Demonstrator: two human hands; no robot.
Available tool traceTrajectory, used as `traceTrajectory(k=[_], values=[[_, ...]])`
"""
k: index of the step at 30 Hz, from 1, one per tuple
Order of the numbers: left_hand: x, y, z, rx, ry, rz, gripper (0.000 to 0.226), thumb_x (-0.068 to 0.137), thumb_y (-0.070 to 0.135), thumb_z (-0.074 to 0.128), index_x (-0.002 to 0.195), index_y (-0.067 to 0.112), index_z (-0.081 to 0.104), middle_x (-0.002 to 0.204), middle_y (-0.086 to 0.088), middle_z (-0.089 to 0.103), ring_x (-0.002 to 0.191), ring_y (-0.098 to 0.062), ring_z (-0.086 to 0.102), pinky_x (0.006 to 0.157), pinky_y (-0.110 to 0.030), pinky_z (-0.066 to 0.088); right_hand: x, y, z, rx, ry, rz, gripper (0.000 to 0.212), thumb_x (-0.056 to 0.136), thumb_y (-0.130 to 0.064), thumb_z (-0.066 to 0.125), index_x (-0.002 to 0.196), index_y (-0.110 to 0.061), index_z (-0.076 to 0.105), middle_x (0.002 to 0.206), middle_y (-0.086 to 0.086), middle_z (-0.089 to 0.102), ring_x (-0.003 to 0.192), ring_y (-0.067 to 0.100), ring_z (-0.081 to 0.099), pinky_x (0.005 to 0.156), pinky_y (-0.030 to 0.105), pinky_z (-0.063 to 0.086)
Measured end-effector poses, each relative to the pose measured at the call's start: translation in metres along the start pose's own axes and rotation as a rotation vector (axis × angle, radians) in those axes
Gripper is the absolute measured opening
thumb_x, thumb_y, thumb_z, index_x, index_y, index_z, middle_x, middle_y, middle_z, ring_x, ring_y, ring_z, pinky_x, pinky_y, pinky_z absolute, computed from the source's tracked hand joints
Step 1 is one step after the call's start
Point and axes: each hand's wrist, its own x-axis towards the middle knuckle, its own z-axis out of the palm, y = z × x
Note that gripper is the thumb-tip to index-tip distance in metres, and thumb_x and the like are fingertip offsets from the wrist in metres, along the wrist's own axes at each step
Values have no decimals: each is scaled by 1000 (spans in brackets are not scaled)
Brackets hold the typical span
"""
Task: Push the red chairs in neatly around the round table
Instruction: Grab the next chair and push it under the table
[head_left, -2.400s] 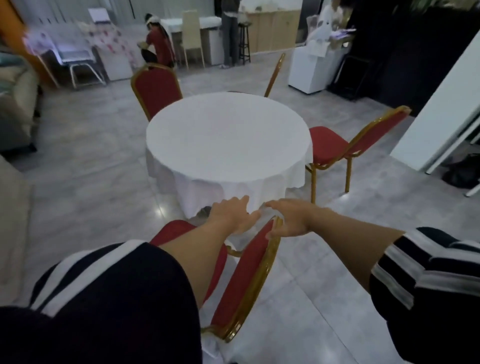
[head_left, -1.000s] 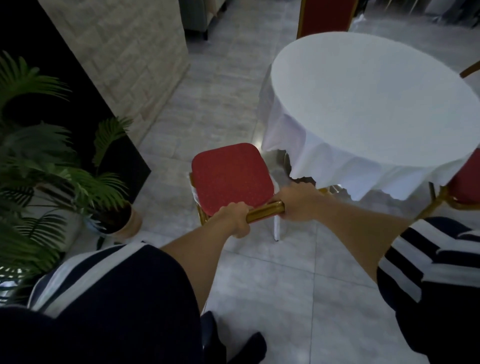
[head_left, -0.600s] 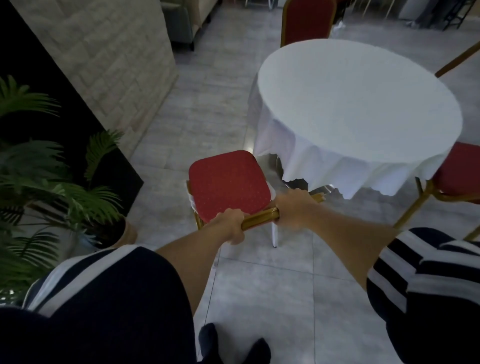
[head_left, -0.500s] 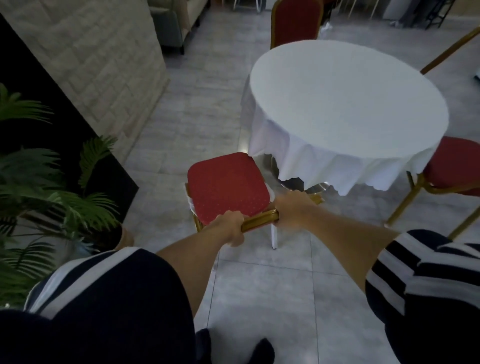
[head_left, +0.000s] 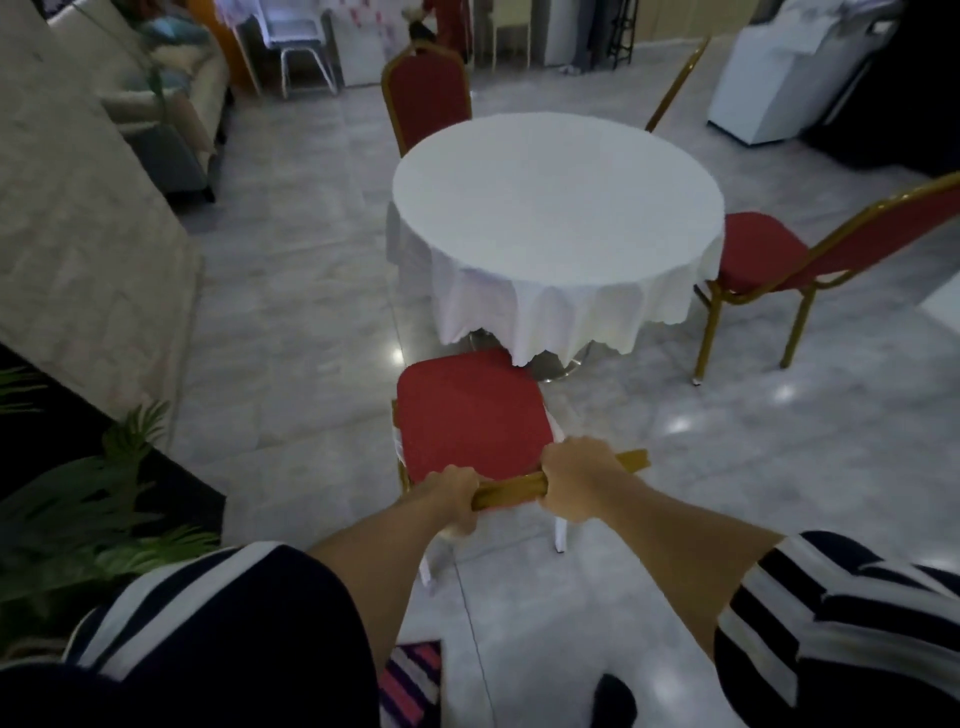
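A round table (head_left: 556, 208) under a white cloth stands in the middle of the floor. Directly below me is a red chair (head_left: 470, 415) with a gold frame, its seat front just under the cloth's hanging edge. My left hand (head_left: 451, 493) and my right hand (head_left: 576, 480) both grip the gold top rail of its backrest. A second red chair (head_left: 769, 254) stands at the table's right, turned away and pulled out. A third red chair (head_left: 428, 93) sits at the far side. Only the gold edge of a fourth chair (head_left: 675, 88) shows at the far right.
A brick-faced wall (head_left: 78, 234) runs along the left, with potted palm fronds (head_left: 88, 509) at its foot. A sofa (head_left: 171, 98) stands at the far left. A white cabinet (head_left: 779, 73) is at the far right. White chairs and a person are at the back.
The chair in my hands has slid toward the table, its seat front now under the cloth's edge. My view has swung so the table lies straight ahead.
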Motion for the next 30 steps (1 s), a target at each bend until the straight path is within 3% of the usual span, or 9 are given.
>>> traceTrajectory(k=[4, 7, 11, 13, 15, 16, 18, 24, 30], values=[[-19, -51, -14, 115, -28, 88, 65, 91, -3, 59, 144, 34, 60, 123, -7, 70, 112, -28, 68, 93, -40, 57, -13, -62, 2, 113, 38, 78, 20, 93, -34, 64, 105, -19, 70, 98, 5, 71, 94, 29, 69, 75, 35, 47], [-26, -86, -28, 181, -36, 84, 65, 92, -5, 60, 146, 32, 58, 125, -6, 68, 113, -26, 66, 93, -36, 55, -8, -100, 3, 209, 63, 76, 22, 93, -36, 66, 108, -23, 73, 95, 3, 69, 95, 30, 69, 82, 39, 51], [-27, -133, -56, 237, 2, 19, 62, 90, -3, 63, 142, 31, 61, 129, -6, 67, 116, -25, 66, 92, -33, 53, 7, -128, 0, 385, 95, 1, 31, 96, -32, 64, 125, -42, 70, 95, -6, 70, 93, 22, 69, 89, 40, 54], [-28, -150, -66, 247, 39, 11, 55, 86, -1, 63, 132, 30, 68, 115, -2, 69, 108, -24, 68, 89, -36, 55, 16, -139, -3, 441, 97, 5, 32, 95, -31, 64, 122, -45, 71, 91, -9, 69, 90, 21, 68, 88, 40, 54], [-30, -155, -72, 230, 56, 36, 46, 83, 2, 63, 119, 28, 74, 99, 2, 68, 92, -21, 66, 79, -36, 54, 26, -147, -4, 459, 68, 7, 19, 93, -32, 65, 107, -43, 72, 85, -11, 67, 83, 19, 68, 84, 40, 57], [-30, -154, -72, 208, 53, 69, 44, 81, 2, 62, 116, 26, 75, 96, 1, 70, 88, -20, 64, 77, -36, 53, 30, -150, -3, 456, 49, 3, 10, 92, -33, 65, 94, -41, 69, 81, -11, 65, 80, 18, 68, 82, 39, 58], [-30, -149, -69, 146, 19, 148, 47, 79, 1, 61, 115, 26, 75, 99, -2, 74, 88, -20, 66, 79, -38, 56, 35, -152, 0, 434, 37, -6, 15, 93, -35, 63, 80, -39, 56, 76, -10, 60, 77, 19, 67, 80, 39, 58], [-17, -156, -65, 180, 20, 240, 52, 80, 5, 55, 112, 43, 70, 94, 8, 70, 90, -22, 67, 78, -40, 57, 42, -155, 1, 389, 99, 28, 12, 93, -43, 62, 88, -33, 61, 80, -5, 62, 76, 21, 64, 83, 39, 58], [7, -161, -94, 194, 3, 243, 60, 84, -3, 54, 123, 39, 70, 105, 2, 73, 95, -23, 69, 85, -43, 59, 71, -152, -16, 428, 117, 80, 10, 93, -39, 65, 92, -30, 64, 85, -4, 64, 80, 21, 64, 83, 38, 56]])
